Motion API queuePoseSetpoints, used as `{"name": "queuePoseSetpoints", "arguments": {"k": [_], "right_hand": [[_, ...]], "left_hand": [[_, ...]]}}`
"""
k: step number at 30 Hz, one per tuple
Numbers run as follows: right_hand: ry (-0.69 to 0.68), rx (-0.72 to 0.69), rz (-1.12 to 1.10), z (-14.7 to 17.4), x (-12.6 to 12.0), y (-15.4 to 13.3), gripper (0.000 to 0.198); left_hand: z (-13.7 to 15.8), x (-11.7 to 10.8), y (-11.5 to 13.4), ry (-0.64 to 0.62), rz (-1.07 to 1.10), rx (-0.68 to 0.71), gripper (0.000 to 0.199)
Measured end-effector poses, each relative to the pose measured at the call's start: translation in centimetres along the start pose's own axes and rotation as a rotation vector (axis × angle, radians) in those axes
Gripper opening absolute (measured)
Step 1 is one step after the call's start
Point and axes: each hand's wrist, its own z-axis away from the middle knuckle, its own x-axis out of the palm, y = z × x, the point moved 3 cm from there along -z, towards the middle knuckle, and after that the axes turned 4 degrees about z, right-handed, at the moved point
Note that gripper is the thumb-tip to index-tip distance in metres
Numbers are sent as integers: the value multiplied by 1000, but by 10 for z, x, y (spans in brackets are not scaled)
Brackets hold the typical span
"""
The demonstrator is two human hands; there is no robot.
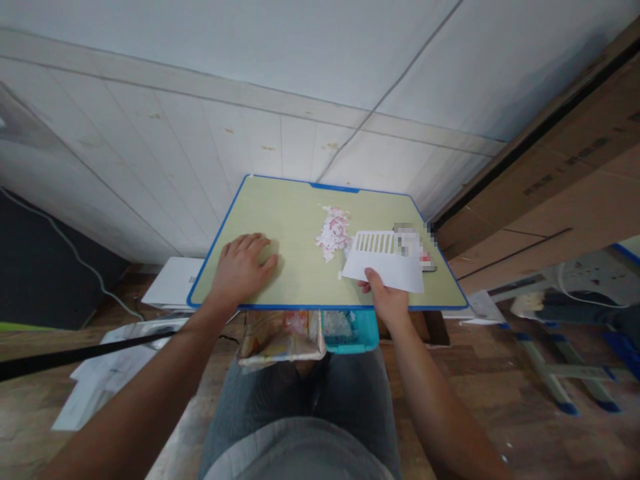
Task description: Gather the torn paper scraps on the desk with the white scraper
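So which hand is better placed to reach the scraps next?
Probably the right hand: the slotted white sheet it holds is right beside the scraps. The left hand is palm down, farther off.

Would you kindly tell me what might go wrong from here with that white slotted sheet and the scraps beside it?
The loose pink-and-white scraps lie beside the white slotted sheet in the right hand, so a quick move might scatter them across the tabletop.
That sheet looks thin, so its slotted end might bend or tear.
A pixelated item lies near the tabletop's right edge and could get nudged off.
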Motion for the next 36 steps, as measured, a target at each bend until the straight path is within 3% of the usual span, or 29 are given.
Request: {"name": "queuePoseSetpoints", "arguments": {"k": [8, 15, 22, 36], "right_hand": [[21, 82, -35, 10, -20, 4, 36], [5, 68, -39, 9, -11, 7, 43], [-1, 87, 39, 18, -32, 11, 51], [-64, 96, -49, 25, -47, 19, 36]], "left_hand": [[-1, -1, -1, -12, -33, 6, 52], [-1, 1, -3, 2, -14, 14, 54], [-1, 1, -3, -1, -17, 7, 54], [0, 3, -5, 14, -12, 19, 54]]}}
